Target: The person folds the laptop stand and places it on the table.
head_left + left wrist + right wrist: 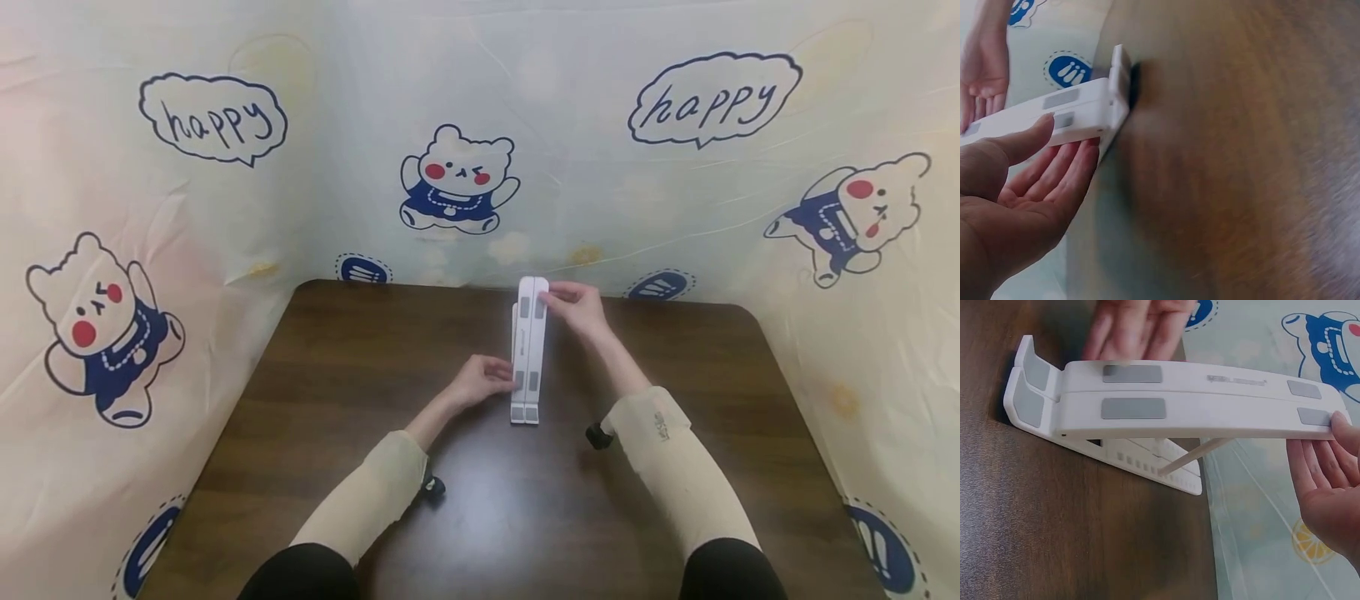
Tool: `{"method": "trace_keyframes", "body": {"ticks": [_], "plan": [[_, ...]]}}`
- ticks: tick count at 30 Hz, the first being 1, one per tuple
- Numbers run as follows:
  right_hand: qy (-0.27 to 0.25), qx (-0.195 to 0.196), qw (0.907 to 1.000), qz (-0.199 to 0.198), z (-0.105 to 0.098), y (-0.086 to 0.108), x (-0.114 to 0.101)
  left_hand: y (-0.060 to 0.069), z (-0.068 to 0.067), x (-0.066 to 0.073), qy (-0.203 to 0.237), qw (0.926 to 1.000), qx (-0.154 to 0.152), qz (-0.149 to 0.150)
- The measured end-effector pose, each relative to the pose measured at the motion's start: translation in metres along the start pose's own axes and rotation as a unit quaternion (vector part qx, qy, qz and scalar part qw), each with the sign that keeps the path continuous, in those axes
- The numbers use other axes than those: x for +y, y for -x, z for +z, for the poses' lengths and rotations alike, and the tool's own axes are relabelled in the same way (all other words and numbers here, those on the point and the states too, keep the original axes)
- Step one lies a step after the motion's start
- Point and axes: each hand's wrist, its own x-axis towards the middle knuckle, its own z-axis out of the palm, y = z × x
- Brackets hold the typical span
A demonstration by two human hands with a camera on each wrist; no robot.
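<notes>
1. Stand location: the white folding stand (536,346) rests on the brown table (330,417), between the two hands, its lipped end toward the person.
2. Stand configuration: the paired upper rails, fitted with grey pads (1133,408), slope above the slotted base (1175,479); a thin strut (1194,456) spans the gap.
3. Left hand (1029,209): lightly closed at the lipped end, thumb over the upper face beside a grey pad, fingers beneath the rail edge.
4. Right hand (581,308): pinches the raised far end, thumb on top, fingers underneath.
5. Surroundings: a printed cloth (570,200) hangs behind the table.
</notes>
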Motion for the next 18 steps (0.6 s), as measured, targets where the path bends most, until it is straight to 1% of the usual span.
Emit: {"method": "trace_keyframes", "body": {"ticks": [3, 7, 13, 18], "plan": [[-0.006, 0.000, 1.0000, 0.003, 0.000, -0.001, -0.001, -0.001, 0.004, -0.005, -0.002, 1.0000, -0.004, 0.005], [-0.009, -0.002, 0.9999, 0.006, -0.002, -0.001, -0.001, -0.003, 0.007, -0.007, -0.009, 0.9999, -0.001, 0.013], [-0.014, -0.005, 0.9998, 0.009, -0.006, 0.002, 0.000, -0.005, 0.006, -0.007, -0.016, 0.9997, -0.001, 0.019], [-0.014, 0.004, 0.9998, 0.011, -0.012, 0.006, 0.001, -0.006, 0.004, -0.006, -0.027, 0.9993, -0.011, 0.022]]}}
